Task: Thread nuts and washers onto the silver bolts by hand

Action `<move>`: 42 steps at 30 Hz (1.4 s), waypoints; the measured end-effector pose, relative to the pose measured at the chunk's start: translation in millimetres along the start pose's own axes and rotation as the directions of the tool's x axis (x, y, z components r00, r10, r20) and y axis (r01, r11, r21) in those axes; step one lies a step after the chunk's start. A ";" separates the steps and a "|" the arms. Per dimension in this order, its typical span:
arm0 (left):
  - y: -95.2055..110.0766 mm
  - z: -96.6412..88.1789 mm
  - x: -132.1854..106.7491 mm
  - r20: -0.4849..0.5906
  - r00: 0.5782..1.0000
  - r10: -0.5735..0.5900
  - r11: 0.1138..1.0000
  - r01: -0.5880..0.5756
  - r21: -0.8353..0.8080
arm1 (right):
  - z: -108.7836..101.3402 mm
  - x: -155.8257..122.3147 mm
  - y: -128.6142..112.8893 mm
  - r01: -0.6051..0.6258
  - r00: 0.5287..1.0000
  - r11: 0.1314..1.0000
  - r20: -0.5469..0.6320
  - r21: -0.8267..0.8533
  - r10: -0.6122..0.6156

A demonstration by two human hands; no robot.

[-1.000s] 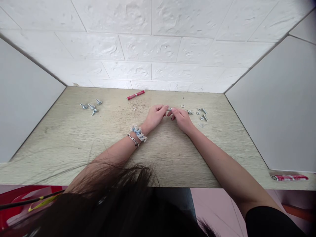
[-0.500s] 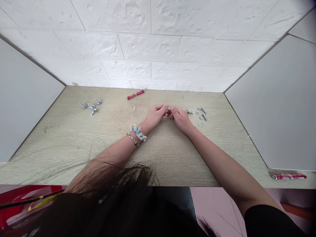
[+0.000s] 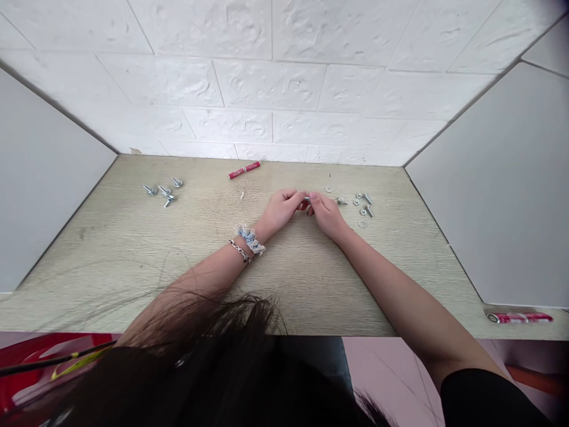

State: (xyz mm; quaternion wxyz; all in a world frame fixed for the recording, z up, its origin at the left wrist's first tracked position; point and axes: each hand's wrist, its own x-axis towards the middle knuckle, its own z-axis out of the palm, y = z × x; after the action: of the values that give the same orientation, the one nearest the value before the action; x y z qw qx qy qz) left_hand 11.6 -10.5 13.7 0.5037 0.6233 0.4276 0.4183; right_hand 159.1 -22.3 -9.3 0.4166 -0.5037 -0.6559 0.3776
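Observation:
Over the middle of the wooden board [image 3: 284, 284], my left hand [image 3: 283, 207] and my right hand [image 3: 326, 214] meet at the fingertips. Both are closed on a small metal bolt [image 3: 306, 198], pinched between thumbs and fingers. Most of the bolt is hidden, so I cannot tell whether a nut or washer is on it. Just right of my right hand lie another bolt [image 3: 341, 201], a flat washer [image 3: 328, 189], loose bolts [image 3: 370, 212], small nuts [image 3: 356, 203] and a second washer [image 3: 362, 224].
Several bolts with washers [image 3: 164, 191] lie in a group at the left. A red tube [image 3: 244, 170] rests near the white brick wall [image 3: 293, 89], with a white scrap [image 3: 242, 194] before it. Another red tube [image 3: 519, 318] lies at the front right edge. Grey panels [image 3: 502, 196] bound both sides.
Both hands have shifted very slightly to the right, with the bolt still pinched between them. The loose parts on the board have stayed in place.

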 end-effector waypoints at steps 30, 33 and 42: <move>1.4 1.0 -2.0 0.035 0.999 -0.007 1.000 0.006 0.017 | 1.0 0.0 -1.6 0.018 1.000 0.998 -0.008 -0.064 -0.019; -0.4 1.1 -0.6 0.017 1.000 -0.001 1.000 0.000 0.027 | 0.8 -0.1 -1.6 0.032 0.999 0.997 -0.005 -0.068 -0.032; -2.3 1.1 0.4 -0.015 1.000 0.007 0.999 -0.006 0.033 | -0.2 0.4 -2.9 0.050 0.999 0.992 0.027 -0.113 -0.047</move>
State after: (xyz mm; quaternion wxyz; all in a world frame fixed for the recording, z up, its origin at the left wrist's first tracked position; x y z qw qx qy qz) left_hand 12.5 -10.1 11.3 0.4887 0.6298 0.4362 0.4174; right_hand 158.1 -22.5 -6.5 0.3883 -0.5057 -0.6934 0.3356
